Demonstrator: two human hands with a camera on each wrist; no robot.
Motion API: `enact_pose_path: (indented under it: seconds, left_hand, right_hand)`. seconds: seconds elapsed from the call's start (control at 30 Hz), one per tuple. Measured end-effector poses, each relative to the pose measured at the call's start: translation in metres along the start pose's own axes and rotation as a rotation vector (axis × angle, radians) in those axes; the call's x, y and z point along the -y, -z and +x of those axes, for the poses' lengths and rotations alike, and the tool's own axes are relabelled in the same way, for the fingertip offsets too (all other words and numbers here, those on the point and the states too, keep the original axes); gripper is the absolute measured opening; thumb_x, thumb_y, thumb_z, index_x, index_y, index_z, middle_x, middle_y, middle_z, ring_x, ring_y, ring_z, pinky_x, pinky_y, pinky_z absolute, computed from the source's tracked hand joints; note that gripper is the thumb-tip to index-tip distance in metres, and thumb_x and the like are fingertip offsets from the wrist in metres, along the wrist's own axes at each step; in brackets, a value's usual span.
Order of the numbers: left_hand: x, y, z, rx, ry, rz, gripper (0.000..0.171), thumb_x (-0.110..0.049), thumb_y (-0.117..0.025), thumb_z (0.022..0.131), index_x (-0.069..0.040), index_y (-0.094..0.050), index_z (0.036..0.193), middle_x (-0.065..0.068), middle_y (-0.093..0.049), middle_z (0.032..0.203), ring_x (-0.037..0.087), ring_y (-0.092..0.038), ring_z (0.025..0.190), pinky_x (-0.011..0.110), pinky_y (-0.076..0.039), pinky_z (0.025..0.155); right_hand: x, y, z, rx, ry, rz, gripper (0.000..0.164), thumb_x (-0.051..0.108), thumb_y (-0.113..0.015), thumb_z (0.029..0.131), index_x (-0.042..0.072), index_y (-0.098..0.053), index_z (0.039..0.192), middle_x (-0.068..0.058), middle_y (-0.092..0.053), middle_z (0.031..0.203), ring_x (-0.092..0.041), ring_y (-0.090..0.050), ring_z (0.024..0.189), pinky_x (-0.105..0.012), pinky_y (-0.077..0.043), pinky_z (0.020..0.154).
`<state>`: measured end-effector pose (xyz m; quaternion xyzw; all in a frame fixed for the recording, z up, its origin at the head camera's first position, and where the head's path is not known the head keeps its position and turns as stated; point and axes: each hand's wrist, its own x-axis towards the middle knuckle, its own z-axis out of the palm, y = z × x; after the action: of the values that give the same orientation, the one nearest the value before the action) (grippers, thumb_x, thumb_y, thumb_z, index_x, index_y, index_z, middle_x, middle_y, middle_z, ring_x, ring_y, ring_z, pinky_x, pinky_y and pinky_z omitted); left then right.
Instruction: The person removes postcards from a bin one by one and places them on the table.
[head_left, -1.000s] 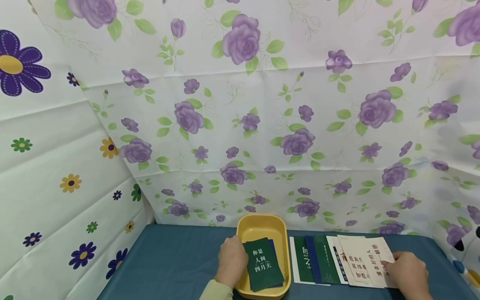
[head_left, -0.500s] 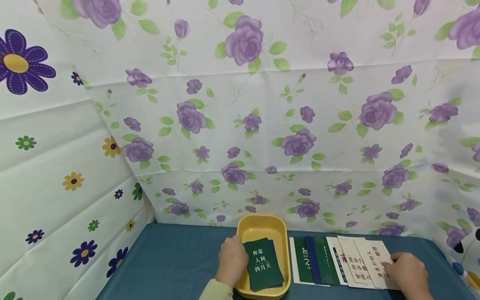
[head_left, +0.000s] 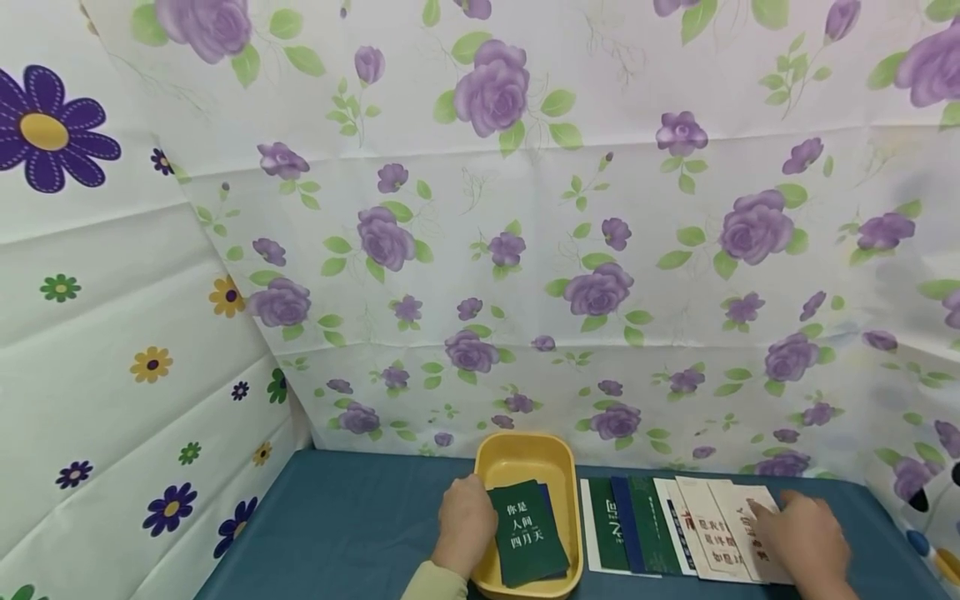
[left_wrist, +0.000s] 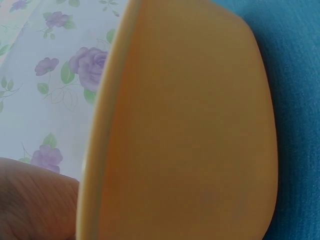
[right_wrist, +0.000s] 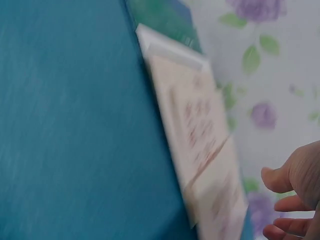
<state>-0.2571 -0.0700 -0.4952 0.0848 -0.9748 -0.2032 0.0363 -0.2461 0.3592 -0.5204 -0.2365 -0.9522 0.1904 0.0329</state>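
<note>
At the left rim of a yellow plastic bin (head_left: 525, 450), my left hand (head_left: 467, 521) grips the edge; the left wrist view shows the bin's side wall (left_wrist: 195, 120) and part of the hand beside the rim. A dark green card (head_left: 528, 533) with white Chinese characters lies in the bin over a blue one. To the right, several cards overlap in a row, ending in cream cards (head_left: 708, 529) with reddish-brown characters. My right hand (head_left: 808, 537) hovers by the rightmost cream card. In the right wrist view, its thumb and loosely bent fingers are apart from the cards, holding nothing.
A teal cloth (head_left: 367, 517) covers the table. Green cards (head_left: 651, 529), a blue strip (head_left: 626, 529) and white edges make up the row's left part. A flowered white sheet (head_left: 525, 283) rises behind the table, and another (head_left: 112, 433) stands at the left.
My right hand has come off the rightmost cream card's right edge and shifted slightly left over it, fingers loosening. The left hand stays at the bin. The head view has shifted slightly.
</note>
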Motion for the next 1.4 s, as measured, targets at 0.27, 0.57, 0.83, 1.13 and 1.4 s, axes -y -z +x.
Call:
enact_pose_path:
  seconds: [0.27,0.57,0.83,1.13,1.4]
  left_hand:
    - [0.001,-0.002,0.002,-0.016,-0.005,0.01,0.013,-0.007,-0.071,0.075,-0.004,-0.06,0.083,0.008,-0.056,0.069,0.023,-0.059,0.06,0.037,-0.047,0.047]
    - [0.002,-0.003,0.0,-0.02,-0.006,0.003,0.014,-0.007,-0.071,0.074,-0.004,-0.06,0.082,0.008,-0.055,0.068,0.022,-0.059,0.06,0.036,-0.047,0.047]
    - [0.001,-0.001,0.001,0.0,0.005,-0.013,0.014,-0.007,-0.071,0.075,-0.003,-0.059,0.083,0.008,-0.055,0.068,0.022,-0.058,0.058,0.036,-0.046,0.047]
    - [0.001,-0.001,0.0,-0.018,-0.005,0.011,0.015,-0.009,-0.072,0.074,-0.003,-0.059,0.082,0.009,-0.055,0.068,0.023,-0.058,0.059,0.036,-0.047,0.047]
    - [0.001,0.001,0.0,0.03,0.001,-0.003,0.016,-0.01,-0.071,0.076,-0.003,-0.061,0.087,0.009,-0.055,0.07,0.023,-0.058,0.058,0.036,-0.047,0.046]
  right_hand:
    - [0.066,0.015,-0.019,-0.212,0.251,0.098,0.059,0.037,-0.069,0.08,-0.007,-0.055,0.117,-0.033,-0.046,0.118,-0.05,-0.046,0.103,-0.059,-0.041,0.074]
    - [0.145,0.013,-0.054,-0.232,0.506,0.226,0.051,0.032,-0.069,0.082,-0.005,-0.057,0.116,-0.028,-0.052,0.116,-0.043,-0.05,0.104,-0.055,-0.042,0.082]
    - [0.195,-0.009,-0.077,-0.135,0.59,0.223,0.053,0.032,-0.072,0.08,-0.003,-0.058,0.118,-0.024,-0.054,0.117,-0.039,-0.051,0.107,-0.05,-0.044,0.084]
    - [0.233,-0.032,-0.107,-0.005,0.642,0.212,0.059,0.037,-0.076,0.075,-0.002,-0.058,0.116,-0.018,-0.057,0.109,-0.03,-0.058,0.093,-0.04,-0.05,0.071]
    - [0.251,-0.052,-0.126,0.147,0.696,0.164,0.069,0.043,-0.075,0.074,-0.002,-0.054,0.122,-0.017,-0.056,0.114,-0.029,-0.057,0.099,-0.041,-0.048,0.077]
